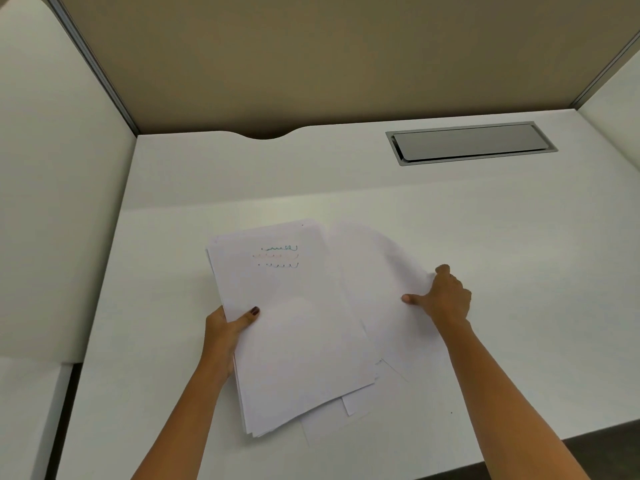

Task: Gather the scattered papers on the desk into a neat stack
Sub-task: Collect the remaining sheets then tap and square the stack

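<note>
A stack of white papers (294, 334) sits in the middle of the white desk (519, 271); its top sheet bears three short coloured scribbled lines near the top. My left hand (225, 327) grips the stack's left edge, thumb on top. A loose white sheet (381, 278) lies to the right, partly under the stack, and my right hand (443, 296) pinches its right edge. More sheets (360, 400) poke out from below the stack's lower right corner.
A grey metal cable hatch (471, 142) is set into the desk at the back right. A tan partition (311, 57) runs along the back and white panels (52, 202) close the sides. The desk's front edge (588, 441) runs at the lower right.
</note>
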`<action>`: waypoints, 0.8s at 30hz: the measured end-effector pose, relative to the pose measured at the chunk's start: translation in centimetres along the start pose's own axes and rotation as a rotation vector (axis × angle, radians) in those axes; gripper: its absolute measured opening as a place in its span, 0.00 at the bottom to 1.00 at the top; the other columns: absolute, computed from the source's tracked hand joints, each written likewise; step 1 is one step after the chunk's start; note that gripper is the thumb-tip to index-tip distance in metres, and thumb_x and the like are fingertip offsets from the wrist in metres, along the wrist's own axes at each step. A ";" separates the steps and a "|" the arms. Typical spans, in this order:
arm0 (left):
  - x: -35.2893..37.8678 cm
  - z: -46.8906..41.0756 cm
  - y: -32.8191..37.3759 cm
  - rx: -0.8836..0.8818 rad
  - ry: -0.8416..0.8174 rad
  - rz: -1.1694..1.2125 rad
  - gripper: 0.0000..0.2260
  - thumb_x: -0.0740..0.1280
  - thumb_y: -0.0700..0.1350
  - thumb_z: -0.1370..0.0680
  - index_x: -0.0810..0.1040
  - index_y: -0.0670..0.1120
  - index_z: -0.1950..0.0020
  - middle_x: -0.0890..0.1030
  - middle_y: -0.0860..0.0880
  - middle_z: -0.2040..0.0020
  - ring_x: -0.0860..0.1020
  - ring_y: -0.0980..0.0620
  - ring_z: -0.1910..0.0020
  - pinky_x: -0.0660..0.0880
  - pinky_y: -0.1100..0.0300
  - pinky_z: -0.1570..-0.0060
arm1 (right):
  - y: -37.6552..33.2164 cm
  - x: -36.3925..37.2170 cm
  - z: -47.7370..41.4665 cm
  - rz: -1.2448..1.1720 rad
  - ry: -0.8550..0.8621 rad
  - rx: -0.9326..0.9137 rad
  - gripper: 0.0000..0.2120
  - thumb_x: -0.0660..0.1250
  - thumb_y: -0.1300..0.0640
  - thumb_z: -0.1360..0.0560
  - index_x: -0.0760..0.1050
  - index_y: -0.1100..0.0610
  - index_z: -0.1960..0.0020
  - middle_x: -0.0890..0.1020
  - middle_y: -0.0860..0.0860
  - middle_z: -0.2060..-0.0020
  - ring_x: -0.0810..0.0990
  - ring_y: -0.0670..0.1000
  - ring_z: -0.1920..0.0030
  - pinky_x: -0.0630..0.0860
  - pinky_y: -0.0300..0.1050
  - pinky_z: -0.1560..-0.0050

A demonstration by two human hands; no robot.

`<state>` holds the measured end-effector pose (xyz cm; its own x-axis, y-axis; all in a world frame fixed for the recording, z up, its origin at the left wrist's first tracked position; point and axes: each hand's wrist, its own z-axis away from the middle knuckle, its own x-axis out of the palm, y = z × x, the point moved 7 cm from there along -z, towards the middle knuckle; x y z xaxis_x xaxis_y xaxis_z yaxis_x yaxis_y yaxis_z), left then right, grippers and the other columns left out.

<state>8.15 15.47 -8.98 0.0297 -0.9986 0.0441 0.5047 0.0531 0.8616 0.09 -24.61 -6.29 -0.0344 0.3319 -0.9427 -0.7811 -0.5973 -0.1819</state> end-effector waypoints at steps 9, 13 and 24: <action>0.4 -0.1 -0.7 -0.012 -0.031 -0.027 0.18 0.73 0.37 0.29 0.77 0.41 0.40 0.82 0.47 0.49 0.81 0.46 0.51 0.77 0.50 0.48 | -1.1 -3.6 2.5 -0.520 0.194 -0.159 0.11 0.72 0.56 0.28 0.75 0.59 0.50 0.78 0.51 0.60 0.77 0.54 0.60 0.67 0.40 0.61; 0.7 -0.2 -0.8 -0.015 -0.030 -0.035 0.18 0.73 0.37 0.29 0.76 0.42 0.40 0.82 0.48 0.50 0.81 0.46 0.51 0.77 0.49 0.46 | -0.8 -8.0 5.2 -0.798 0.526 -0.152 0.10 0.72 0.59 0.29 0.74 0.60 0.52 0.78 0.50 0.61 0.74 0.48 0.66 0.67 0.24 0.67; 2.0 -0.5 -1.4 -0.049 -0.074 -0.049 0.19 0.73 0.40 0.28 0.77 0.42 0.38 0.82 0.44 0.44 0.81 0.43 0.46 0.76 0.44 0.41 | 0.1 -1.7 7.5 -1.457 0.299 0.150 0.16 0.77 0.60 0.33 0.73 0.57 0.50 0.82 0.49 0.57 0.79 0.52 0.56 0.77 0.40 0.57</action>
<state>7.97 13.39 -10.38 -0.0590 -0.9974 0.0415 0.5456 0.0025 0.8380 -4.64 -19.76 -2.63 0.9224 0.3861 0.0124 -0.0720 0.2032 -0.9765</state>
